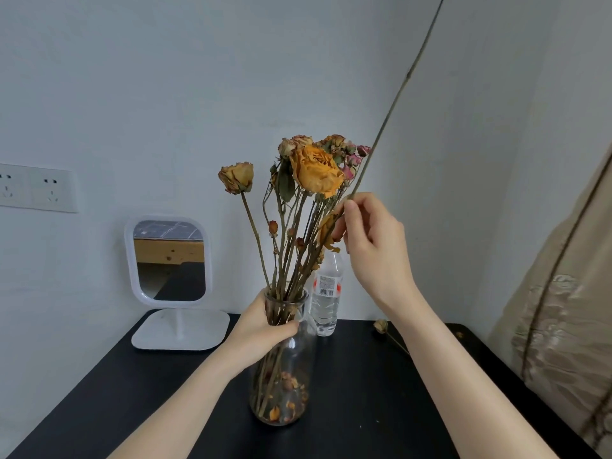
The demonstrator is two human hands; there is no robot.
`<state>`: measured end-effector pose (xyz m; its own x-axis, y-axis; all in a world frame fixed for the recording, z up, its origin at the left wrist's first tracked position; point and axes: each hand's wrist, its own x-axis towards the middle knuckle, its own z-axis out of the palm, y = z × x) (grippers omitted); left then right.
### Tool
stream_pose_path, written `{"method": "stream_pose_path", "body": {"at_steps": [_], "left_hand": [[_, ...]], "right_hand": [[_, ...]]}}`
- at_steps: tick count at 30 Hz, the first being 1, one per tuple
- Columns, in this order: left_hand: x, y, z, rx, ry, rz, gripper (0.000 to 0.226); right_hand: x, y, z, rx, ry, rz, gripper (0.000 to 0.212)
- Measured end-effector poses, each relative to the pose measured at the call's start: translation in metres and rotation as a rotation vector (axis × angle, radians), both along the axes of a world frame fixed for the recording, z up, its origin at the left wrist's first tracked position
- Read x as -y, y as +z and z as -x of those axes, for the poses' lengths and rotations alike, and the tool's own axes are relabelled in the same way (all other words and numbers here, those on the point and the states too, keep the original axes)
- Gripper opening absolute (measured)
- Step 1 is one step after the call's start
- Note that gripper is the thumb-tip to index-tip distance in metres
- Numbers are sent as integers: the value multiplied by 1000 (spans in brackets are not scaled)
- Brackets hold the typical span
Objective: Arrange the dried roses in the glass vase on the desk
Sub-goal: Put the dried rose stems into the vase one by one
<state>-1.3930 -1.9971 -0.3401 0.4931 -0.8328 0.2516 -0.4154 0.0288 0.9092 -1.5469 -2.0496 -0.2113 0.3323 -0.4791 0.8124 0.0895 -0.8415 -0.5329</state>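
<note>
Only illegible bottle label (pixel 328 286) behind vase (pixel 293 362)

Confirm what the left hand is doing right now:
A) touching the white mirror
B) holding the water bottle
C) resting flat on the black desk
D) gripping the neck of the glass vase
D: the left hand wraps its fingers round the neck of the glass vase, while the right hand pinches a long stem above the bunch.

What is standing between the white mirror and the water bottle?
In the head view, the glass vase of dried roses stands between the mirror and the bottle, with the left hand gripping its neck.
</note>
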Motion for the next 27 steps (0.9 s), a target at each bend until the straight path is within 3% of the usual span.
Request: {"method": "stream_pose_path", "body": {"at_steps": [9,12,16,23,27], "left_hand": [[1,2,-2,-19,-31,-14,45],[-1,10,0,-49,-46,-9,46],[5,28,7,-81,48,121,65],[19,50,17,53,136,154,59],[20,50,14,-13,157,189,37]], "right_hand": [[1,-7,2,-29,-4,13,18],[3,-8,7,37,1,6,18],[6,-6,16,159,-31,4,21],[13,-7,30,291,-97,-6,25],[18,-9,31,316,-119,-39,26]]}}
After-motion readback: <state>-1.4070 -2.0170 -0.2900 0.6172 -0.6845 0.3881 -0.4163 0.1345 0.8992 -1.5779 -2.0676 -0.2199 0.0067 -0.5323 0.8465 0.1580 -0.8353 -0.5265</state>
